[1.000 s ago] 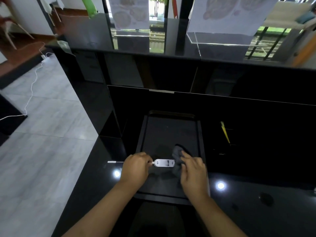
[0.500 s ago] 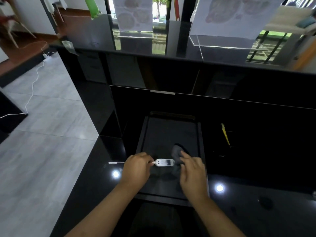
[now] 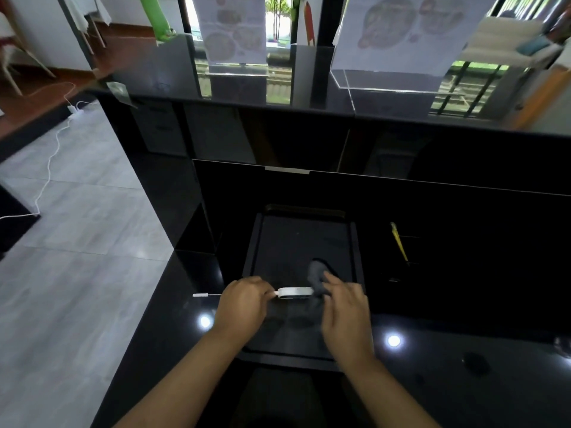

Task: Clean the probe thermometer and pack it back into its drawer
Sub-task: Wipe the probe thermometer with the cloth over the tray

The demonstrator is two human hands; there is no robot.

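Note:
A white probe thermometer lies level over the open black drawer. My left hand is closed around its thin metal stem, whose white-capped tip sticks out to the left. My right hand holds a dark grey cloth pressed against the right end of the thermometer's body. The body is turned edge-on, so its display is hidden.
The drawer sits pulled out from a glossy black counter with two bright light reflections. A yellow pencil-like stick lies right of the drawer. A raised black shelf with clear sign holders stands behind. Grey tiled floor lies to the left.
The thermometer body has rolled from face-up to edge-on between my hands. The cloth in my right hand has shifted slightly against its right end. My view has dipped a little.

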